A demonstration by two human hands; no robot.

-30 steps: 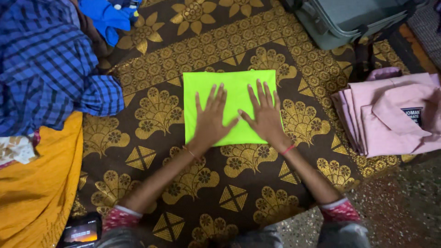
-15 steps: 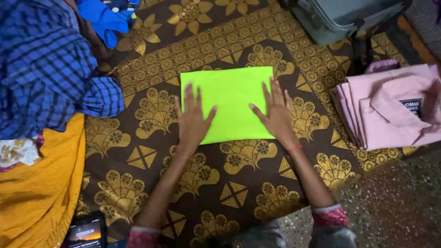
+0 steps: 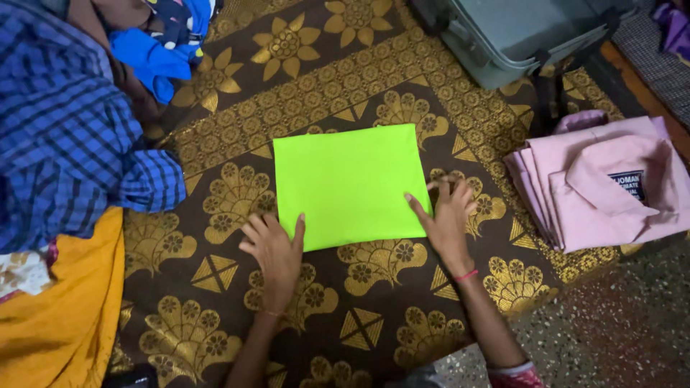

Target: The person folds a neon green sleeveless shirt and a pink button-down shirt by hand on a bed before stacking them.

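Observation:
A bright green cloth, folded into a flat square, lies on a brown mat with gold flower patterns. My left hand rests at the cloth's near left corner, thumb on the green edge, fingers curled on the mat. My right hand sits at the near right corner, thumb touching the cloth's edge, fingers spread on the mat. Neither hand grips the cloth.
Folded pink shirts are stacked at the right. A grey suitcase stands at the top right. Blue checked fabric, orange cloth and a bright blue garment lie at the left. Speckled floor shows at the lower right.
Both hands slid off the top of the green cloth, outward and toward me, to its near corners. The view shifted slightly downward.

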